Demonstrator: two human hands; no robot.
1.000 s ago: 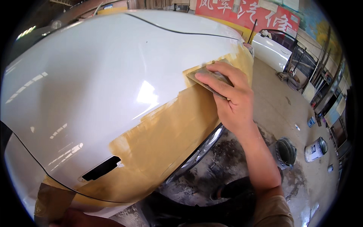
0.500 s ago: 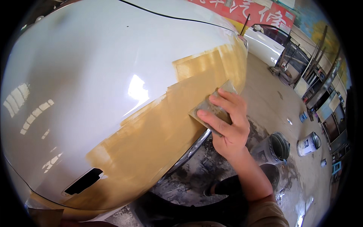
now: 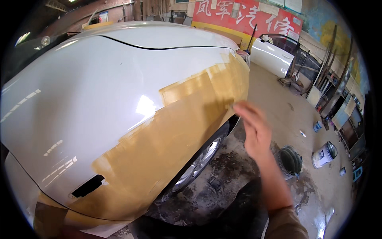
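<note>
My right hand (image 3: 256, 129) reaches from the lower right to the edge of a white car fender (image 3: 91, 75), blurred by motion. Half a second earlier it plainly gripped a flat grey sanding block. Only a sliver seems to show now at the fingertips; the hand hides the rest. A broad band of tan filler (image 3: 171, 127) covers the fender's lower side, with streaky, uneven borders. The fingertips are at the band's outer edge, above the wheel arch. A dark slot (image 3: 88, 186) opens in the fender near its lower left end. My left hand is out of view.
Below the fender sits the wheel (image 3: 199, 161) with its silver rim. A dark bucket (image 3: 289, 161) and a white bucket (image 3: 324, 154) stand on the wet floor to the right. Farther off, a white car door (image 3: 270, 57) leans near a red sign (image 3: 254, 18).
My right hand has shifted toward the fender's far end and turned edge-on, so the block's face no longer shows. The view has tilted up, revealing more wheel and background.
</note>
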